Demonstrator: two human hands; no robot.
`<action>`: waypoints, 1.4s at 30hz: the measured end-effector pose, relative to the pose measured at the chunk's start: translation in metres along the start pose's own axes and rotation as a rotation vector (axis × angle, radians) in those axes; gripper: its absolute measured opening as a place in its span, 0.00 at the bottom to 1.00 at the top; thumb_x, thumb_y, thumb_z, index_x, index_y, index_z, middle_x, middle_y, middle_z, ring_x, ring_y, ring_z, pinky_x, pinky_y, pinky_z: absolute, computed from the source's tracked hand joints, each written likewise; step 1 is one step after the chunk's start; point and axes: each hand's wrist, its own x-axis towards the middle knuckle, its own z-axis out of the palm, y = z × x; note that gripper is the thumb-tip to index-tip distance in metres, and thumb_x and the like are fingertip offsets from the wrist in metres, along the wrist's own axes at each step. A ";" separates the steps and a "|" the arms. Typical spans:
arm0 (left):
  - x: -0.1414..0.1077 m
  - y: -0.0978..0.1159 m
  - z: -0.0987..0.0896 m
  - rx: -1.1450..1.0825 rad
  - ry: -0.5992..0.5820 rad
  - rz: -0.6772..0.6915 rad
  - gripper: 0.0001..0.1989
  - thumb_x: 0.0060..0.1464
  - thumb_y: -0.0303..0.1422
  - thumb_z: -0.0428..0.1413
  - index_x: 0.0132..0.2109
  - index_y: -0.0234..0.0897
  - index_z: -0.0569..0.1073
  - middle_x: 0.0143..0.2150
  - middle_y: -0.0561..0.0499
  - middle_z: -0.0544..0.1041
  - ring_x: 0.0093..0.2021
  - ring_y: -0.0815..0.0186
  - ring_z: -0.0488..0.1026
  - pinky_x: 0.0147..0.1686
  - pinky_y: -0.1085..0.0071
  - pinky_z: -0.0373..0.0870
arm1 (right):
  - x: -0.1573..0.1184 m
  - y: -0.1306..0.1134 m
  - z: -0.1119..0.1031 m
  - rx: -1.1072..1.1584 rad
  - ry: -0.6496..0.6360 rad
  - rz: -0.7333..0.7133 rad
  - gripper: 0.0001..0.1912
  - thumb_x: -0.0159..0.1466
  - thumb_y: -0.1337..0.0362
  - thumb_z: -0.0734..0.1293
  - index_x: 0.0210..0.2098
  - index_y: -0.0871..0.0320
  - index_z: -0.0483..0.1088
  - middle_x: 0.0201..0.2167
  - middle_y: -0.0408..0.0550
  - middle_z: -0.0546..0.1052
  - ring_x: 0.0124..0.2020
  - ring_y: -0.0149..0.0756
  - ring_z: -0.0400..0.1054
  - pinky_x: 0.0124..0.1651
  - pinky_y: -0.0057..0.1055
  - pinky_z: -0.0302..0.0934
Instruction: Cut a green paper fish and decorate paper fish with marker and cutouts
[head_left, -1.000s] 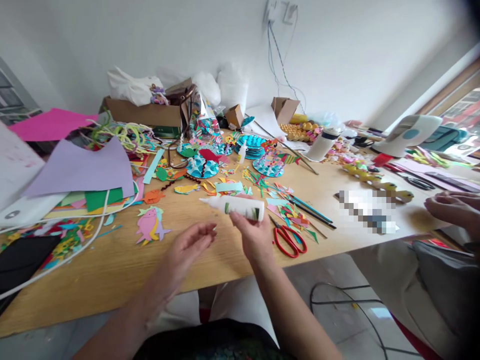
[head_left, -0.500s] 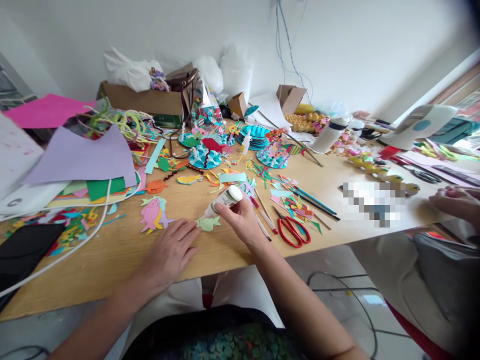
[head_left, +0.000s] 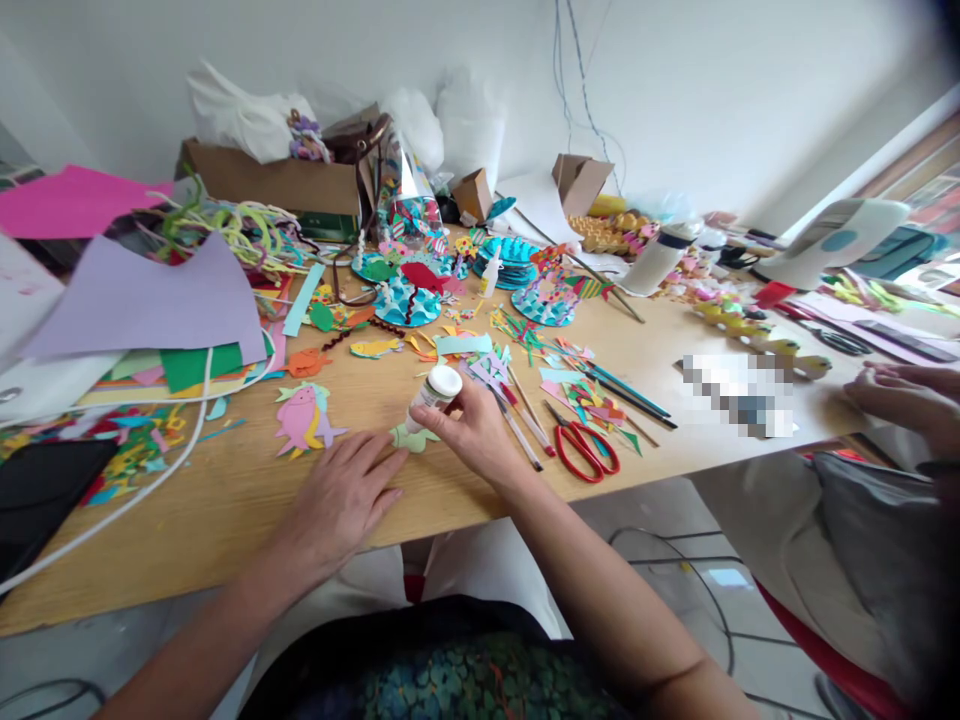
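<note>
My right hand (head_left: 474, 428) is wrapped round a small white glue bottle (head_left: 439, 388), tipped with its base up and its lower end over a light green paper fish (head_left: 414, 438). The bottle and my fingers cover part of that fish. My left hand (head_left: 352, 490) lies flat on the table, fingers stretched, with the fingertips at the fish's left edge. Left of it lie pink, yellow and blue paper fish (head_left: 300, 417) overlapping one another. To the right of my right hand are red-handled scissors (head_left: 583, 448) and several pens (head_left: 525, 437).
Paper scraps (head_left: 600, 405) and blue decorated discs (head_left: 409, 303) spread over the table's middle. A purple sheet (head_left: 150, 305), a white cable (head_left: 202, 410) and a black phone (head_left: 52, 495) lie at left. Another person's hands (head_left: 904, 400) rest at the right edge.
My right hand has tilted the bottle more upright over the green fish and shifted slightly left. My left hand stays flat beside it. The whole view has shifted a little.
</note>
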 end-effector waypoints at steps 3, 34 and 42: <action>0.000 0.000 0.001 0.016 0.002 -0.004 0.16 0.60 0.33 0.49 0.53 0.39 0.73 0.52 0.42 0.74 0.52 0.52 0.67 0.51 0.52 0.67 | 0.002 -0.002 0.000 -0.005 -0.011 0.007 0.15 0.55 0.52 0.69 0.30 0.57 0.65 0.25 0.41 0.69 0.26 0.30 0.61 0.29 0.28 0.54; 0.000 0.001 0.003 0.015 0.026 0.012 0.16 0.60 0.32 0.49 0.52 0.38 0.73 0.51 0.40 0.73 0.52 0.50 0.67 0.49 0.51 0.67 | 0.007 -0.009 0.000 -0.121 -0.131 -0.044 0.12 0.56 0.56 0.70 0.29 0.56 0.65 0.26 0.41 0.71 0.28 0.32 0.63 0.31 0.28 0.53; 0.000 0.001 0.001 -0.023 0.013 -0.005 0.16 0.60 0.32 0.49 0.53 0.39 0.72 0.51 0.40 0.73 0.53 0.51 0.66 0.51 0.50 0.67 | 0.008 -0.005 0.003 -0.123 -0.138 -0.066 0.12 0.56 0.56 0.70 0.28 0.56 0.66 0.25 0.41 0.70 0.28 0.32 0.63 0.31 0.27 0.53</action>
